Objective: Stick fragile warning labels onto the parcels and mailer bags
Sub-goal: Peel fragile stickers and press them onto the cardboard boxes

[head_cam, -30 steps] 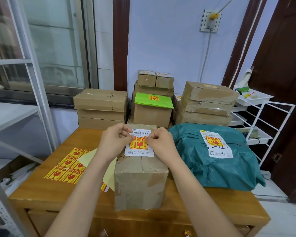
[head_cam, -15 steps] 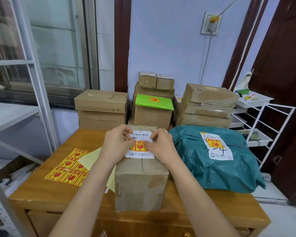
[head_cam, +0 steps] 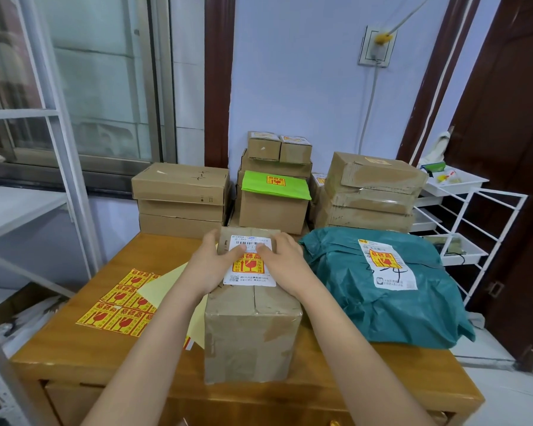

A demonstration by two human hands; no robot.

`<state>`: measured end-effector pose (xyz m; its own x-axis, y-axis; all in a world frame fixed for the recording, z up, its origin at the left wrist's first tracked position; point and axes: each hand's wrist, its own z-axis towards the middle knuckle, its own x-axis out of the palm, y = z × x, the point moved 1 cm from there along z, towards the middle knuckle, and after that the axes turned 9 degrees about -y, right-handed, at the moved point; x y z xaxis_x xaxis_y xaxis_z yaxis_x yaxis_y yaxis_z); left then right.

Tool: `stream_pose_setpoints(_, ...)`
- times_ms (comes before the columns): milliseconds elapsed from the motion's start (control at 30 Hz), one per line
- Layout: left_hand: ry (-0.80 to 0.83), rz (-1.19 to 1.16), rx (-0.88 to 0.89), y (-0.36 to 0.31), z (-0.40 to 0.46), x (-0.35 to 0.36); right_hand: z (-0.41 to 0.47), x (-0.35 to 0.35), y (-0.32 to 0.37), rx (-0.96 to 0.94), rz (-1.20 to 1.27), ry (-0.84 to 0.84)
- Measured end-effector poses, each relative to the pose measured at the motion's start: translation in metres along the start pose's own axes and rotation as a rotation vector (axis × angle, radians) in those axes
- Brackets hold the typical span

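A small home packing room is shown: taped cardboard boxes (head_cam: 182, 196) are stacked against a painted wall, a sheet of fragile stickers (head_cam: 117, 302) is laid on a wooden table (head_cam: 74, 355), and a wire rack (head_cam: 471, 229) is placed beside a door.

Tape-wrapped brown cardboard parcel (head_cam: 253, 327) — upright at the wooden desk's front edge | yellow-and-red fragile label (head_cam: 250, 265) — flat on its white shipping label | teal plastic mailer bag (head_cam: 391, 290) just right, labelled | yellow-red sticker sheet (head_cam: 117, 302) lying left
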<state>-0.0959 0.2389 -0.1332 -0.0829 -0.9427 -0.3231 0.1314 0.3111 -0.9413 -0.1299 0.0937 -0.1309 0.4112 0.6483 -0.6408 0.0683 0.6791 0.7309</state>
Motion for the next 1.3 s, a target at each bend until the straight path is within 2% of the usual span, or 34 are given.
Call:
stream_pose_setpoints(167,0.031,-0.041,-0.173,0.003,0.002,0.0,-0.003,-0.001,0.002,0.115,-0.031,0.074)
stream_pose_setpoints(400,-0.002,-0.086,-0.279,0.003,0.0,0.0,0.001,0.0,-0.003,0.206,0.011,0.093)
stream_pose_setpoints(900,0.019,-0.13,-0.26,-0.001,-0.01,-0.005,-0.017,-0.019,0.011,0.181,0.142,0.083)
stream_pose_setpoints(1100,0.115,-0.221,-0.281,-0.002,-0.024,-0.007,-0.019,-0.007,0.003,0.142,0.059,0.113)
stream_pose_setpoints(1300,0.122,-0.268,-0.307,0.0,-0.025,-0.009,-0.025,-0.008,0.003,0.132,0.088,0.121)
